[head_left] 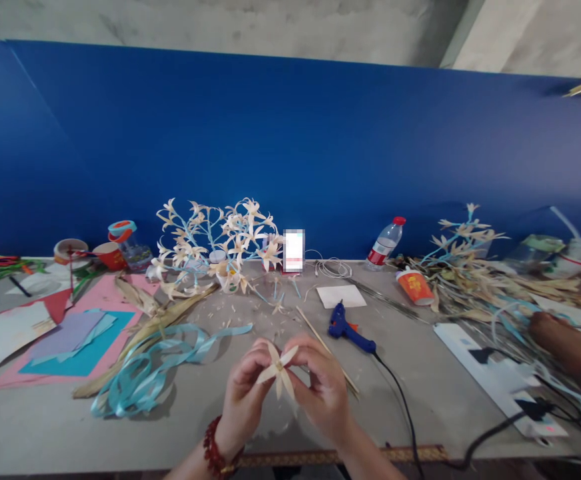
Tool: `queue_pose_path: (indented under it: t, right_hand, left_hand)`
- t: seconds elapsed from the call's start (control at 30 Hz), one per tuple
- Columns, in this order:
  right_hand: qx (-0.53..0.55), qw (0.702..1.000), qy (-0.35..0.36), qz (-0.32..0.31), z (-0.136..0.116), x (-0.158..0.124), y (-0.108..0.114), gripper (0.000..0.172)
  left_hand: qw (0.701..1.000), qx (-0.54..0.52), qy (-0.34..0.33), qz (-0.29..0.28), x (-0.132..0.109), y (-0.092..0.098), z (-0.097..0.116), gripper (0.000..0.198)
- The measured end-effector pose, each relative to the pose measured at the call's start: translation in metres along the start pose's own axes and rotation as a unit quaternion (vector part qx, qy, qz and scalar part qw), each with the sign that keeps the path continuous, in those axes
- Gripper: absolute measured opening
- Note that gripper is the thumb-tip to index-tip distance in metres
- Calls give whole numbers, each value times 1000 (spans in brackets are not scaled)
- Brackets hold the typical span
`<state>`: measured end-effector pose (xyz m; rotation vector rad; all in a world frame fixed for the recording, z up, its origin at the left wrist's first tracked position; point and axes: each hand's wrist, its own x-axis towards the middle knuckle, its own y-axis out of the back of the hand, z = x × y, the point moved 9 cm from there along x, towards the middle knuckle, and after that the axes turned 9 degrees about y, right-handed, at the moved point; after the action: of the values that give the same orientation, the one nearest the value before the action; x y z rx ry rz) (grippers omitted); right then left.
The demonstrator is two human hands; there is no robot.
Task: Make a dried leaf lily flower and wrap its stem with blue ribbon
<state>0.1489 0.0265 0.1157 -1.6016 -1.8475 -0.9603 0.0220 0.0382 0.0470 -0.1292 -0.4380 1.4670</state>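
Both of my hands hold a small cream straw flower [279, 372] above the near edge of the grey table [420, 393]. My left hand [243, 397], with a red bead bracelet at the wrist, pinches the flower from the left. My right hand [323, 390] pinches it from the right. The petals fan out between my fingertips. Thin wooden sticks [326, 348] lie just behind my right hand. A blue glue gun [349, 329] rests a little further back to the right, its black cord running toward the table edge.
A light blue ribbon [145, 373] and dried leaves lie to the left beside coloured paper sheets [70, 343]. A bouquet of straw flowers [215, 243], a water bottle [385, 243] and an orange cup [415, 287] stand at the back. Another person's arm [565, 343] reaches in at right.
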Motion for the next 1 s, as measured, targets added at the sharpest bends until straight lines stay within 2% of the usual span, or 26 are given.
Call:
queue_pose_path:
  t: [0.37,0.53,0.6,0.7,0.87,0.93,1.0]
  right_hand:
    - [-32,999,-8,-18,-6,8,0,4]
    - [-136,989,-9,-51,-4,5,6,21]
    - [-143,989,-29,-32,6,1,15,21]
    - [-114,987,-106,35,35,-15,37,10]
    - [-27,950,-279,140,86,-59,71,35]
    - [-30,938,-303,165,91,-68,83,41]
    - [-69,947,-275,149,83,-64,87,42]
  left_hand:
    - [995,-32,79,55,-3,12,-27,29]
    - [982,-119,132,66,-3,9,-38,24]
    - [975,-163,142,45,-2,2,-37,21]
    - [974,-182,136,9,1,-7,-31,23]
    - [972,-196,133,-11,5,-10,-23,21]
    - [965,-220,145,-11,7,-9,-23,19]
    - [955,-244,168,-6,6,-8,-26,17]
